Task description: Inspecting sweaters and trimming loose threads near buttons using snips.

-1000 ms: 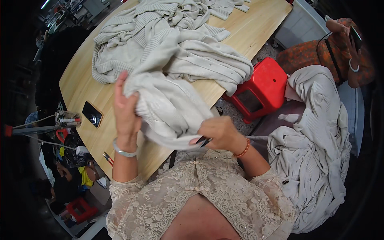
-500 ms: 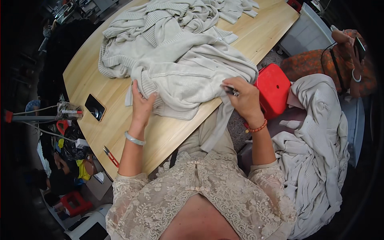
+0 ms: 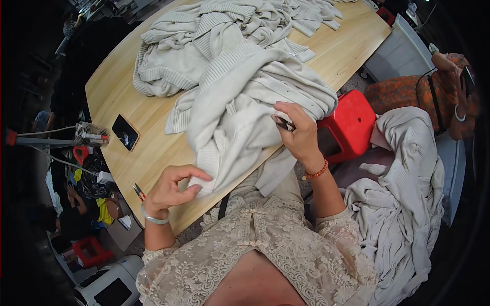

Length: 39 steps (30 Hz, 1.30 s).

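A pale grey knitted cardigan (image 3: 240,122) lies rumpled across the near side of the wooden table, part of it hanging over the edge by my lap. My left hand (image 3: 173,189) is at its lower left corner, thumb and forefinger apart and touching the knit. Over the cardigan's right part, my right hand (image 3: 301,133) is closed around small dark thread snips (image 3: 283,123), mostly hidden by the fingers. Another pair of snips with red handles (image 3: 139,192) lies on the table, just beyond my left wrist.
More grey knitwear (image 3: 178,56) is heaped farther back on the table (image 3: 153,122). A phone (image 3: 125,132) lies at the left. Right of the table stand a red plastic stool (image 3: 352,120) and a big pile of knitwear (image 3: 403,188). Another person (image 3: 408,94) is at the far right.
My left hand has moved down and toward me, and the cardigan's near left part has come with it, refolded. My right hand has shifted slightly left, still holding the snips.
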Tool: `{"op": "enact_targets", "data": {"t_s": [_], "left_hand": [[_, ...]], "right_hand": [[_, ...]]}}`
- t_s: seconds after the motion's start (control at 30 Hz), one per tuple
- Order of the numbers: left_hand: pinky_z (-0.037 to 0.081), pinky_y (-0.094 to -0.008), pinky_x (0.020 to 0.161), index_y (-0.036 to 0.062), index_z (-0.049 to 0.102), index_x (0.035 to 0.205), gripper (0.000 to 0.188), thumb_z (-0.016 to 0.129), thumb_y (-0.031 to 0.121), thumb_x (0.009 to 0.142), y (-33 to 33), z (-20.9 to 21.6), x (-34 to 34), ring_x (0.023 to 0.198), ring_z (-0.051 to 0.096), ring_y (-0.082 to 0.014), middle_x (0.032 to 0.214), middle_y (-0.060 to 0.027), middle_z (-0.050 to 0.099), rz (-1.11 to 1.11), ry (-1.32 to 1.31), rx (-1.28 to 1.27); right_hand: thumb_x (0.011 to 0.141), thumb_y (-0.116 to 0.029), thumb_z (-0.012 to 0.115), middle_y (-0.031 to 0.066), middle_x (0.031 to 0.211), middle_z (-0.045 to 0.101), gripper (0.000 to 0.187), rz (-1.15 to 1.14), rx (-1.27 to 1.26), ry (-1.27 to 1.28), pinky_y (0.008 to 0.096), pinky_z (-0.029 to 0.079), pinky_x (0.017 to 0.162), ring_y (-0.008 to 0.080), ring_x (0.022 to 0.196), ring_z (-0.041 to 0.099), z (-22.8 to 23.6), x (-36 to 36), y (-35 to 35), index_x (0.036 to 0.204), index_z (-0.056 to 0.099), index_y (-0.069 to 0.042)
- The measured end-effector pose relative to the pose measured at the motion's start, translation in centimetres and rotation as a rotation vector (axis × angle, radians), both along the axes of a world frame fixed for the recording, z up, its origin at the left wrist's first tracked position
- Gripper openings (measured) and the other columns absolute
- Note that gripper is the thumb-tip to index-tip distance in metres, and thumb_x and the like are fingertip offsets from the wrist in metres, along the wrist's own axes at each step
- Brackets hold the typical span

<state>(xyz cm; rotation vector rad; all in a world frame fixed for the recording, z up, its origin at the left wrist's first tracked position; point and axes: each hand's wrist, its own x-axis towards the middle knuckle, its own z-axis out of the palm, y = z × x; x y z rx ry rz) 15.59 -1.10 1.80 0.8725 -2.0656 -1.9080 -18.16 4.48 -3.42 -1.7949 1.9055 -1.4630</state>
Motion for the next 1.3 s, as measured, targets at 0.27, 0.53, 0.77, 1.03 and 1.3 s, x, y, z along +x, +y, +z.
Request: {"op": "enact_targets", "data": {"t_s": [0.27,0.53,0.77,1.03,1.3], "left_hand": [[0.050,-0.0348,0.079,0.0013,0.056,0.130,0.052,0.074,0.008,0.082,-0.5,-3.9,-4.6,0.093,0.061,-0.0263,0.108,-0.0139,0.061,0.332,-0.096,-0.653],[0.051,-0.0386,0.084,0.0020,0.062,0.119,0.037,0.072,0.014,0.085,-9.1,-7.4,-12.9,0.093,0.064,-0.0335,0.103,-0.0178,0.065,0.454,-0.143,-0.945],[0.053,-0.0308,0.085,0.0014,0.059,0.114,0.019,0.058,0.015,0.100,-15.1,-6.9,-5.6,0.096,0.064,-0.0162,0.108,-0.0103,0.066,1.076,0.638,0.182],[0.049,-0.0295,0.087,0.0013,0.054,0.128,0.041,0.064,0.001,0.088,-9.4,-6.5,-10.4,0.102,0.060,-0.0204,0.115,-0.0122,0.062,0.624,0.145,-0.840],[0.038,-0.0463,0.103,0.0053,0.045,0.139,0.075,0.071,-0.002,0.069,-8.4,-6.1,-13.6,0.122,0.047,-0.0415,0.132,-0.0210,0.048,0.447,0.003,-0.949]], "right_hand": [[0.085,-0.006,0.069,0.0113,0.101,0.070,0.022,0.027,0.229,-0.005,0.0323,0.053,0.076,0.0282,0.089,0.068,-2.3,-1.4,-4.1,0.106,0.070,-0.007],[0.087,-0.011,0.064,0.0132,0.110,0.068,0.029,0.111,0.202,0.025,0.0402,0.052,0.084,0.0349,0.097,0.066,-1.1,-3.6,-9.1,0.116,0.069,-0.010],[0.080,-0.034,0.078,0.0202,0.103,0.070,0.044,-0.041,0.248,0.271,0.0470,0.051,0.086,0.0392,0.098,0.065,-4.0,-6.4,-8.6,0.112,0.069,-0.005],[0.078,-0.020,0.076,0.0164,0.090,0.071,0.027,0.142,0.230,0.113,0.0386,0.054,0.070,0.0329,0.079,0.069,-0.8,-6.3,-7.7,0.101,0.073,-0.006],[0.078,-0.007,0.075,0.0111,0.073,0.069,0.024,0.773,0.172,-0.253,0.0285,0.047,0.053,0.0193,0.058,0.064,9.2,-5.5,0.5,0.099,0.073,0.003]]}}
